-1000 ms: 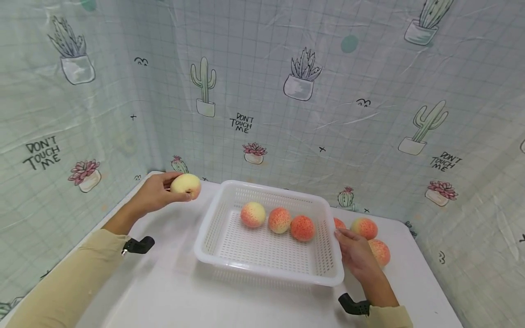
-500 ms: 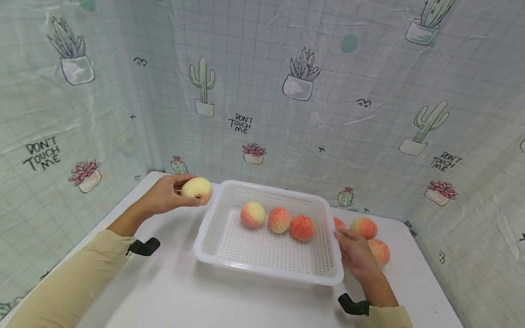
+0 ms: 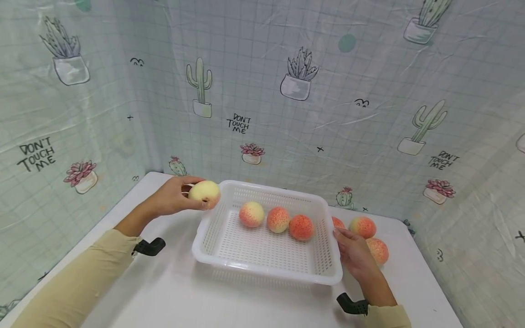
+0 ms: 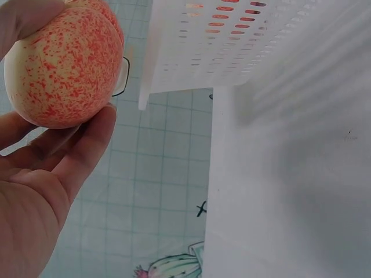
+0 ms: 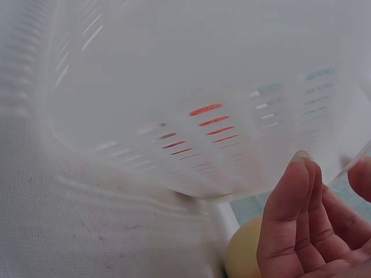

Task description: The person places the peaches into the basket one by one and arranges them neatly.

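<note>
My left hand point(image 3: 170, 197) grips a pale yellow peach point(image 3: 205, 192) with a red-speckled side, which shows in the left wrist view point(image 4: 72, 69). Thumb and fingers are on opposite sides of it, and it overlaps the left rim of a white perforated plastic basket point(image 3: 266, 272). Inside the basket lie a yellow-red peach point(image 3: 251, 214), an orange-red one point(image 3: 278, 219) and a deeper red one point(image 3: 301, 228), in a row. My right hand point(image 3: 358, 253) pinches the basket's right rim; in the right wrist view its fingers point(image 5: 284, 214) are beneath the rim.
Right of the basket, beyond my right hand, lie a partly hidden red peach point(image 3: 338, 222), a yellow-red peach point(image 3: 362, 227) and an orange one point(image 3: 378, 250). The white table point(image 3: 172, 282) meets a cactus-printed curtain point(image 3: 262, 114) at the back and sides.
My left hand has carried its peach rightward and slightly lower in view, from left of the basket to its left rim. The right hand and the basket hold their place.
</note>
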A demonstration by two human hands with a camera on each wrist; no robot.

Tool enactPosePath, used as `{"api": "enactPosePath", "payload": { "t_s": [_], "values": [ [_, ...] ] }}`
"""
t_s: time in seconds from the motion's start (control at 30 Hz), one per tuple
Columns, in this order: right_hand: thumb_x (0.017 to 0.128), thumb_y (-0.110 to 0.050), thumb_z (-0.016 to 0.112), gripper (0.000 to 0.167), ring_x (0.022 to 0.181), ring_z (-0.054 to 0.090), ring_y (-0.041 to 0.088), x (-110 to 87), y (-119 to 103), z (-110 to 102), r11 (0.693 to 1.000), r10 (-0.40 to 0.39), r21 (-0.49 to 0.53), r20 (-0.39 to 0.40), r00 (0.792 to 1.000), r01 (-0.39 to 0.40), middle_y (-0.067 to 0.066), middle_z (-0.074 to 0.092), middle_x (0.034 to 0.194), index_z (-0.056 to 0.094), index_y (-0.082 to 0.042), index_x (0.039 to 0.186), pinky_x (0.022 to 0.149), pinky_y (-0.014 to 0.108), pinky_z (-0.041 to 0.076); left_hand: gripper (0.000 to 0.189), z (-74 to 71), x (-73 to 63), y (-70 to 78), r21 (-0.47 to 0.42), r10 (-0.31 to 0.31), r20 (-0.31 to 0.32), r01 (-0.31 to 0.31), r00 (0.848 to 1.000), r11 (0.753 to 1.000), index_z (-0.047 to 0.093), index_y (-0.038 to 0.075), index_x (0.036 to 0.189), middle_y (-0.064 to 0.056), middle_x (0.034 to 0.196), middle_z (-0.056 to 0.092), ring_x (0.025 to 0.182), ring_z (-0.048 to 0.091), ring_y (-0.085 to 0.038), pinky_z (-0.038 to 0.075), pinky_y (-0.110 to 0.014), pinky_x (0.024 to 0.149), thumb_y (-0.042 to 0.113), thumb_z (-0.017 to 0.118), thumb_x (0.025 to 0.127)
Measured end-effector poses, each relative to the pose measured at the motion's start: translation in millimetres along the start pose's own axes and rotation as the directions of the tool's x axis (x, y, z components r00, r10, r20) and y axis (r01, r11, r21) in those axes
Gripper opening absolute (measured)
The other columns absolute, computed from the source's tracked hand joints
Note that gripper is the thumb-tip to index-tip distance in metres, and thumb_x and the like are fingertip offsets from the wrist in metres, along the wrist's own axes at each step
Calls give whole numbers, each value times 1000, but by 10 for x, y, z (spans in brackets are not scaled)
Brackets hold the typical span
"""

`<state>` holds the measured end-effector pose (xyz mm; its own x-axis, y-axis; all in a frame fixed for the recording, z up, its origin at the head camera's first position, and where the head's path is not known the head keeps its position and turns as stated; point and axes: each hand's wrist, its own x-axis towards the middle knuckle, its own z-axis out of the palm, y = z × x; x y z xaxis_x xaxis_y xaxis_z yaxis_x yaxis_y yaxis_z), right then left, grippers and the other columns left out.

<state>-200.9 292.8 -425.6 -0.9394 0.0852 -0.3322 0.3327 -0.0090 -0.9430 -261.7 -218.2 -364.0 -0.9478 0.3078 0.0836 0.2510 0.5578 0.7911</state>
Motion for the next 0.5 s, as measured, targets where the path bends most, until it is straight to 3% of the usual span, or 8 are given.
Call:
{"api": "enactPosePath", "payload": {
  "t_s": [0.27, 0.5],
  "values": [
    [96, -49, 71, 64, 113, 72, 13, -10, 27, 12, 1000, -7, -20, -15, 1000, 6, -11, 74, 126, 56, -16, 149, 102, 34, 59, 74, 119, 26, -2, -26, 61, 53, -60, 997, 998, 59, 2, 143, -17, 136, 65, 117, 67, -32, 61, -39, 94, 26, 90, 80],
    [97, -47, 70, 60, 112, 71, 12, -10, 14, 6, 1000, 4, -10, -10, 1000, -4, -11, 74, 125, 58, -16, 147, 99, 30, 59, 74, 197, 57, 29, -3, 94, 69, -94, 993, 996, 59, 1, 144, -18, 136, 67, 120, 67, -33, 57, -52, 105, 26, 90, 81]
  ]
}}
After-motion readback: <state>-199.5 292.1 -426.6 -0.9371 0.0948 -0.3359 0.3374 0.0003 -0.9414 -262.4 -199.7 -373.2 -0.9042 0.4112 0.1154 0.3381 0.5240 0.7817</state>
